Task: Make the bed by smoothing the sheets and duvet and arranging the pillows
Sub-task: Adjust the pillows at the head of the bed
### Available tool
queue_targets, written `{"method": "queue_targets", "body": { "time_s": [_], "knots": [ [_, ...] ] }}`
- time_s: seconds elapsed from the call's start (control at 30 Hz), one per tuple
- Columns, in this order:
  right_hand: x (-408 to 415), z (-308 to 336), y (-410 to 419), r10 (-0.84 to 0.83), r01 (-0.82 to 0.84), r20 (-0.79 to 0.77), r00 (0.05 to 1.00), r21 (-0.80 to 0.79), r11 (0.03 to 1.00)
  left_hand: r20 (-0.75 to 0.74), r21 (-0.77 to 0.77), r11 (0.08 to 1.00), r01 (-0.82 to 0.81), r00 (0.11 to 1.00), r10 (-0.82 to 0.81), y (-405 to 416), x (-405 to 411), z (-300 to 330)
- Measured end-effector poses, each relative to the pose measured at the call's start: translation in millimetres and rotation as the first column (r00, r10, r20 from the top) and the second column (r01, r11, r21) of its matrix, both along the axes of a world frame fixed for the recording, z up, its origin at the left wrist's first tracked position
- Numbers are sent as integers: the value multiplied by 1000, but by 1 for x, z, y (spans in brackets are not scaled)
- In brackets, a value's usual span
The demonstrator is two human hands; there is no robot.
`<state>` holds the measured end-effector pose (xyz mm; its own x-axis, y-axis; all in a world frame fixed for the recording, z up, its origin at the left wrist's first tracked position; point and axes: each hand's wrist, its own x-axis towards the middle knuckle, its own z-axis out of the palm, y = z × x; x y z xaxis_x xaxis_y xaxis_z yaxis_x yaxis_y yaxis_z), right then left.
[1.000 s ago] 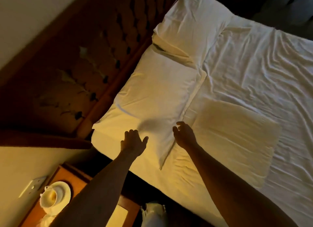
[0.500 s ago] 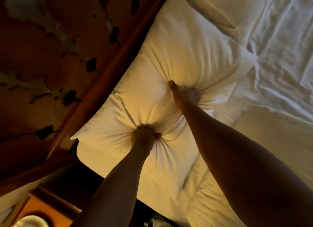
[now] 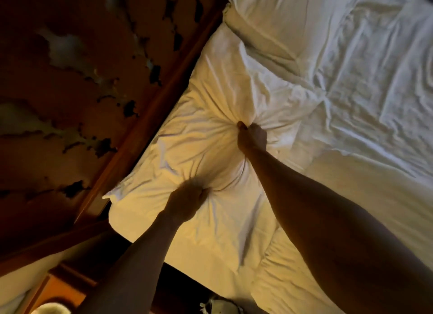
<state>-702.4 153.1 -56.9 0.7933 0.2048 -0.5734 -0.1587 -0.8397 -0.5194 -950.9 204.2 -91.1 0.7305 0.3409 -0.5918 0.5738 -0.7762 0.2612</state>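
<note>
Head view: near pillow is seen lying at the head of the bed, its long edge against the wooden headboard. It is gripped by both hands. L hand is clenched on a bunch of the pillowcase nr the lower part; fabric creases fan out from the fist. R hand is clenched likewise on a bunch further up, towards the pillow's inner side, w/ wrinkles radiating round it. L fingers are blurred, so exact finger placement can't be told, but cloth is plainly gathered into the fist. Both forearms are stretched out over the bed edge.

A 2nd pillow is seen beyond the first, also by the headboard, its end touching or overlapping the near one. A rumpled white sheet is spread over the rest of the mattress. Warm yellow light falls on the near side. Bottom left, part of a wooden nightstand is visible w/ a pale round item on it, too cropped to identify.
</note>
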Motion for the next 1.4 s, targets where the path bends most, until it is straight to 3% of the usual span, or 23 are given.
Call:
{"method": "queue_targets", "body": {
  "time_s": [0.13, 0.23, 0.33, 0.47, 0.6, 0.7, 0.83, 0.97, 1.1, 1.17, 1.27, 1.4],
  "knots": [
    [-12, 80, -29, -40, 32, 56, 998, 148, 989, 80, -142, 990, -3, 997, 15, -20, -14, 66],
    [-19, 142, -71, -82, 44, 161, 984, 228, 973, 180, -108, 988, -106, 976, 124, -63, -6, 127],
    [-17, 208, -133, -77, 19, 290, 954, 196, 980, 135, -206, 972, -117, 980, 147, -130, 1, 189],
    [-9, 271, -250, -81, 49, 393, 916, 90, 995, 283, -210, 976, 54, 959, 8, -250, 15, 246],
    [0, 297, -378, -146, 138, 447, 883, 49, 989, 418, -214, 962, 170, 906, -67, -382, 36, 283],
    [2, 302, -477, -126, 163, 518, 846, -27, 986, 261, -432, 899, 69, 964, 52, -491, 45, 289],
    [1, 295, -603, -164, 255, 549, 820, -94, 962, 202, -586, 804, 102, 979, 23, -617, 50, 291],
    [-2, 281, -706, -260, 364, 581, 771, -67, 929, 176, -630, 755, 184, 980, -93, -699, 53, 280],
    [-9, 256, -778, -391, 440, 519, 760, 32, 898, 104, -722, 605, 336, 917, -386, -733, 58, 263],
    [-15, 242, -790, -417, 447, 408, 813, 23, 894, 126, -670, 596, 442, 859, -496, -730, 62, 257],
    [-34, 219, -775, -425, 434, 239, 873, 15, 901, 69, -608, 689, 395, 891, -450, -695, 61, 247],
    [-66, 183, -724, -387, 385, 51, 921, 54, 921, -47, -430, 890, 153, 980, -191, -602, 50, 210]
  ]
}}
